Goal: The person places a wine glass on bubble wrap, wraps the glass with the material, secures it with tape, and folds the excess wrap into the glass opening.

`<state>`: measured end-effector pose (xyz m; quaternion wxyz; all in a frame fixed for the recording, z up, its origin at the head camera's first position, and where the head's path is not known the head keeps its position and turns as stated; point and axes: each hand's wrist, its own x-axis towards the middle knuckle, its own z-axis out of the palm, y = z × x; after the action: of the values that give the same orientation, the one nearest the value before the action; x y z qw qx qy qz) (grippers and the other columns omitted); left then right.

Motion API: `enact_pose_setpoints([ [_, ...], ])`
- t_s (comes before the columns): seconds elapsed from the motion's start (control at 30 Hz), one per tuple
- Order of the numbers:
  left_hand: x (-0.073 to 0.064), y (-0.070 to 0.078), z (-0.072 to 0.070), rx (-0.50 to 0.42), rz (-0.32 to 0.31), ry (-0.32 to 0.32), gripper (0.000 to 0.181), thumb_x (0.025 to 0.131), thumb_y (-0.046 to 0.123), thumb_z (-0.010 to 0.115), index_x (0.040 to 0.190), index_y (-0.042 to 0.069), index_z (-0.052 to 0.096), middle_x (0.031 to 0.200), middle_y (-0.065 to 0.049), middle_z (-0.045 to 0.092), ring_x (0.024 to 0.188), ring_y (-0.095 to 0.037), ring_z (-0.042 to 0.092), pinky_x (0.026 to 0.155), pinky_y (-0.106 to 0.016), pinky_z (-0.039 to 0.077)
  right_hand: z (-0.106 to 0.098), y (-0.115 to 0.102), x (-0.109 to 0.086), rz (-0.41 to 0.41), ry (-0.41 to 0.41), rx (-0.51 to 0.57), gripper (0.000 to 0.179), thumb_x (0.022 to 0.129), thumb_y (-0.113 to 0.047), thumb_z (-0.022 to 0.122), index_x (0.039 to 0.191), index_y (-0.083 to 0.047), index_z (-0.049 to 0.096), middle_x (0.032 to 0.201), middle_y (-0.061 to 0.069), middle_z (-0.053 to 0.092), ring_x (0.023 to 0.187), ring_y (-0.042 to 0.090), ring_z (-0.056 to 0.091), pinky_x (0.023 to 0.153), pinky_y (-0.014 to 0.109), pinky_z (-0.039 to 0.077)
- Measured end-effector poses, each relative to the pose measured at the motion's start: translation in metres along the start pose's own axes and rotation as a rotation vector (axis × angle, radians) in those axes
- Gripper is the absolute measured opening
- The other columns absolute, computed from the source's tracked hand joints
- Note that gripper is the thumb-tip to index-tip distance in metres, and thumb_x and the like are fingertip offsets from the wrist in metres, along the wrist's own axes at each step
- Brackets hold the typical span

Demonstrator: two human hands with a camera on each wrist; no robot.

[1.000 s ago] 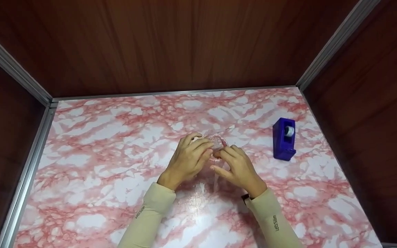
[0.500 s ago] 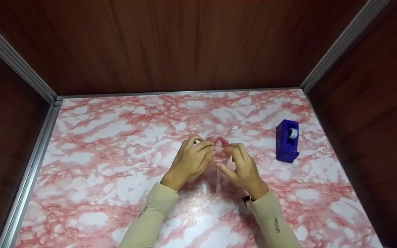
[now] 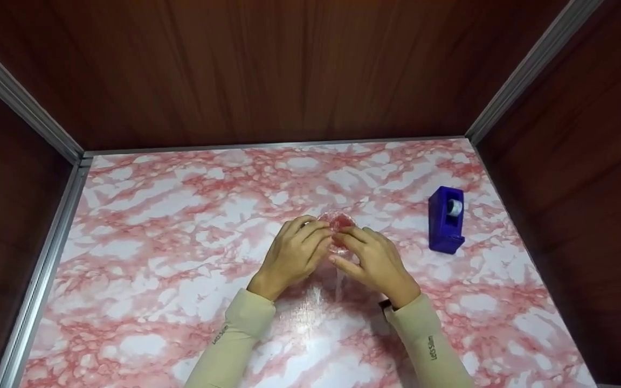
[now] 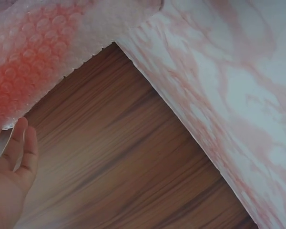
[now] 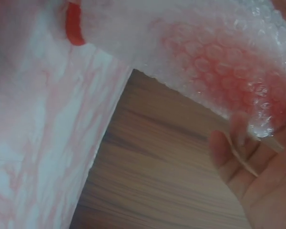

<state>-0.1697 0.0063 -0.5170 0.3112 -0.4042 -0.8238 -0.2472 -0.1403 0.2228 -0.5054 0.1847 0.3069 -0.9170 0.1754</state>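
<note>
A roll of clear bubble wrap [image 3: 337,220] stands on end near the middle of the table, its round top facing the head camera. Something red shows blurrily through its bubbles [image 4: 35,50]; its kind is hidden. My left hand [image 3: 291,253] holds the wrap's left side, fingers bent over the top rim. On the opposite side, my right hand [image 3: 378,264] has its fingers over the rim and its thumb apart at the front. In the right wrist view a red strip [image 5: 74,24] sticks out by the wrap's far end.
A blue tape dispenser [image 3: 445,220] with a roll of clear tape stands on the right of the table [image 3: 154,258], which has a red and white marbled top. Dark brown wood panels [image 3: 289,70] with metal edging enclose the back and both sides.
My right hand drew back rightward from the rim half a second ago, baring the opening. It is now back over the top, close to my left hand, which has hardly moved.
</note>
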Motion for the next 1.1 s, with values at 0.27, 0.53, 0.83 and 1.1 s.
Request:
enact_pose_setpoints([
  [0.27, 0.006, 0.003, -0.003, -0.038, -0.066, -0.089, 0.052, 0.109, 0.037, 0.036, 0.093, 0.01, 0.077, 0.115, -0.002, 0.07, 0.108, -0.025, 0.059, 0.089, -0.041, 0.049, -0.007, -0.002, 0.009, 0.052, -0.108, -0.003, 0.058, 0.092, -0.064, 0.058, 0.116, -0.013, 0.074, 0.118, 0.004, 0.067, 0.095, 0.025, 0.066, 0.079, 0.044, 0.054],
  [0.53, 0.009, 0.004, -0.005, -0.043, -0.104, -0.135, 0.065, 0.109, 0.044, 0.027, 0.082, 0.013, 0.077, 0.109, 0.001, 0.071, 0.103, -0.024, 0.059, 0.089, -0.041, 0.048, -0.006, -0.003, 0.01, 0.022, -0.092, -0.035, 0.049, 0.09, -0.06, 0.063, 0.089, -0.012, 0.073, 0.088, 0.0, 0.065, 0.073, 0.021, 0.06, 0.06, 0.04, 0.05],
  [0.83, 0.006, 0.005, -0.001, -0.084, -0.081, -0.083, 0.055, 0.109, 0.039, 0.033, 0.093, 0.012, 0.079, 0.11, 0.001, 0.071, 0.107, -0.025, 0.06, 0.093, -0.042, 0.047, -0.006, -0.001, 0.006, 0.0, -0.083, -0.015, 0.046, 0.092, -0.057, 0.063, 0.092, -0.011, 0.071, 0.092, 0.001, 0.064, 0.077, 0.022, 0.062, 0.068, 0.041, 0.052],
  [1.1, 0.003, 0.007, -0.004, -0.23, -0.062, -0.003, 0.051, 0.11, 0.036, 0.034, 0.108, 0.007, 0.076, 0.115, -0.003, 0.072, 0.13, -0.032, 0.05, 0.109, -0.048, 0.037, -0.012, 0.0, -0.003, -0.082, 0.058, 0.026, 0.045, 0.093, -0.052, 0.065, 0.111, -0.011, 0.073, 0.116, 0.006, 0.066, 0.091, 0.025, 0.064, 0.08, 0.04, 0.053],
])
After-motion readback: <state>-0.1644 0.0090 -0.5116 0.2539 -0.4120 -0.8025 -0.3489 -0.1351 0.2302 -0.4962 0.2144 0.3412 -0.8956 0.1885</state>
